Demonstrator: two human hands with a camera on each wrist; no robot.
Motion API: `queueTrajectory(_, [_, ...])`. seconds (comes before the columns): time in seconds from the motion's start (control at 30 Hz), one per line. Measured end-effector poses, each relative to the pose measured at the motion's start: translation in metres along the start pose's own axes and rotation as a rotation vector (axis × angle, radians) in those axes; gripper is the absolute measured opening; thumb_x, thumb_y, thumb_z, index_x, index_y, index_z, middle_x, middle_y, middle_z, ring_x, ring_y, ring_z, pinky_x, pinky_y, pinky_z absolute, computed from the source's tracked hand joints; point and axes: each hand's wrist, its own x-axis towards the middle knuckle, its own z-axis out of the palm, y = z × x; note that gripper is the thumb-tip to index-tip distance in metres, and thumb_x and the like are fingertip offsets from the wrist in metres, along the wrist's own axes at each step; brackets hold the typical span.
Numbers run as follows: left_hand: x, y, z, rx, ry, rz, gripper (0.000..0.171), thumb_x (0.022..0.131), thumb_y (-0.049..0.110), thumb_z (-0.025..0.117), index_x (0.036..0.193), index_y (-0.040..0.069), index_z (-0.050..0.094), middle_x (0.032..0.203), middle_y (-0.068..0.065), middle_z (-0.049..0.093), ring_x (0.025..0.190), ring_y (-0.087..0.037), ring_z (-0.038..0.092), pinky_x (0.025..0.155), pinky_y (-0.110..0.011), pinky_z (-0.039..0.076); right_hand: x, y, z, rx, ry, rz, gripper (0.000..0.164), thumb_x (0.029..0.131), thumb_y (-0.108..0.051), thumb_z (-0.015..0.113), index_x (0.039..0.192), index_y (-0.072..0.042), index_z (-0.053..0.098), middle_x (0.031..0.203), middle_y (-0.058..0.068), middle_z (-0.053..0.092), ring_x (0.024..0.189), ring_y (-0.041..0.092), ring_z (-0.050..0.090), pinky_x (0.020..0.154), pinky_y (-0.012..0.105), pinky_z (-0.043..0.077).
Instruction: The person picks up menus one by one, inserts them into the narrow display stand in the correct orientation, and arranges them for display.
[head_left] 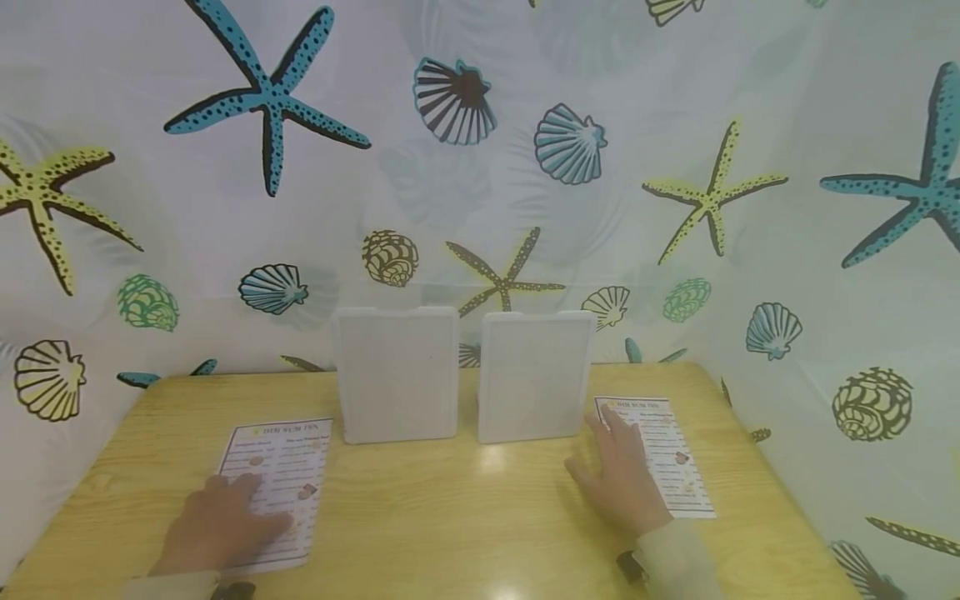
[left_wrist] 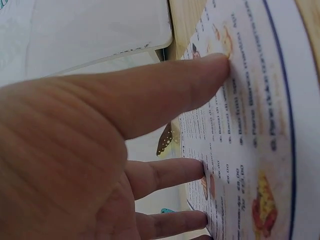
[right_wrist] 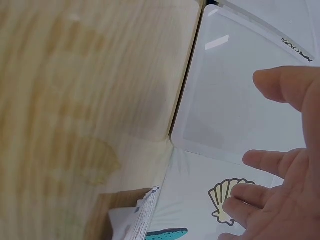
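A printed menu sheet (head_left: 296,467) with small food pictures lies on the left of the table. Over its lower left part is my left hand (head_left: 217,525), fingers spread. The left wrist view shows the thumb tip and fingertips right at the face of the menu (left_wrist: 260,120). A matching menu sheet (head_left: 675,458) lies at the right. Across its left edge reaches my right hand (head_left: 622,475), fingers extended and apart. In the right wrist view that hand (right_wrist: 285,170) has nothing between thumb and fingers, and the paper (right_wrist: 137,220) shows nearly edge-on.
Two upright white panels, the left one (head_left: 397,375) and the right one (head_left: 534,379), stand near the back of the wooden table (head_left: 450,517). Behind the table hangs a white curtain (head_left: 510,217) printed with starfish and shells, which also runs along the right side.
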Motion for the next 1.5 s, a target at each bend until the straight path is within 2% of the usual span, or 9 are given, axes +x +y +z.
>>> queueTrajectory(0.3, [0.004,-0.003,0.001,0.007,-0.01,0.021,0.108,0.074,0.068,0.078,0.144,-0.009,0.047,0.133,-0.047,0.041,0.105,-0.059,0.051,0.083,-0.073,0.049,0.0,-0.001,0.0,0.022,-0.032,0.021,0.07,0.097,-0.033,0.071,0.152,0.001,0.044,0.167,0.025,0.023,0.153,0.047,0.021,0.125,0.063,0.008])
queueTrajectory(0.47, [0.002,-0.002,-0.003,-0.001,0.047,0.03,0.104,0.081,0.066,0.074,0.142,-0.014,0.045,0.131,-0.046,0.043,0.106,-0.056,0.05,0.084,-0.071,0.049,0.0,-0.003,0.0,0.02,-0.02,0.011,0.069,0.097,-0.031,0.071,0.152,0.001,0.044,0.166,0.025,0.024,0.153,0.047,0.023,0.125,0.064,0.01])
queueTrajectory(0.6, [0.0,-0.004,-0.005,-0.038,0.089,-0.029,0.095,0.088,0.058,0.07,0.136,-0.019,0.044,0.118,-0.041,0.047,0.096,-0.048,0.051,0.07,-0.056,0.053,0.001,-0.004,-0.001,0.029,-0.015,0.006,0.068,0.097,-0.03,0.071,0.152,0.001,0.044,0.166,0.026,0.025,0.152,0.048,0.023,0.125,0.065,0.01])
queueTrajectory(0.73, [-0.003,-0.005,-0.006,-0.065,0.074,-0.115,0.091,0.09,0.053,0.07,0.13,-0.023,0.042,0.105,-0.036,0.047,0.089,-0.043,0.05,0.062,-0.045,0.049,0.001,-0.004,0.0,0.034,-0.013,0.004,0.069,0.096,-0.031,0.071,0.152,0.0,0.045,0.165,0.027,0.027,0.152,0.049,0.024,0.124,0.066,0.011])
queueTrajectory(0.87, [-0.006,-0.004,-0.006,-0.062,0.064,-0.157,0.096,0.086,0.057,0.073,0.129,-0.024,0.043,0.103,-0.034,0.045,0.089,-0.044,0.048,0.064,-0.046,0.049,0.001,-0.003,0.0,0.026,-0.011,0.005,0.069,0.096,-0.031,0.071,0.151,0.0,0.045,0.164,0.028,0.028,0.151,0.05,0.026,0.123,0.067,0.012])
queueTrajectory(1.13, [-0.007,-0.003,-0.005,-0.061,0.045,-0.121,0.1,0.08,0.061,0.077,0.125,-0.022,0.045,0.097,-0.031,0.045,0.08,-0.038,0.051,0.06,-0.041,0.048,-0.001,-0.005,-0.001,0.057,-0.022,0.03,0.068,0.097,-0.03,0.07,0.153,-0.001,0.044,0.164,0.028,0.027,0.15,0.053,0.023,0.121,0.068,0.017])
queueTrajectory(1.27, [-0.006,-0.004,-0.002,-0.077,0.031,-0.121,0.1,0.078,0.059,0.08,0.127,-0.02,0.043,0.099,-0.03,0.045,0.081,-0.038,0.051,0.062,-0.043,0.047,-0.002,-0.006,-0.001,0.064,-0.014,0.022,0.069,0.096,-0.029,0.072,0.152,-0.001,0.044,0.163,0.029,0.029,0.149,0.054,0.025,0.121,0.068,0.021])
queueTrajectory(1.5, [-0.01,0.001,-0.005,-0.085,-0.015,-0.116,0.106,0.077,0.06,0.082,0.132,-0.02,0.04,0.104,-0.031,0.045,0.085,-0.04,0.05,0.068,-0.048,0.049,-0.001,-0.004,0.001,0.055,-0.013,0.018,0.069,0.096,-0.029,0.071,0.152,-0.001,0.044,0.163,0.028,0.029,0.149,0.052,0.025,0.121,0.067,0.022])
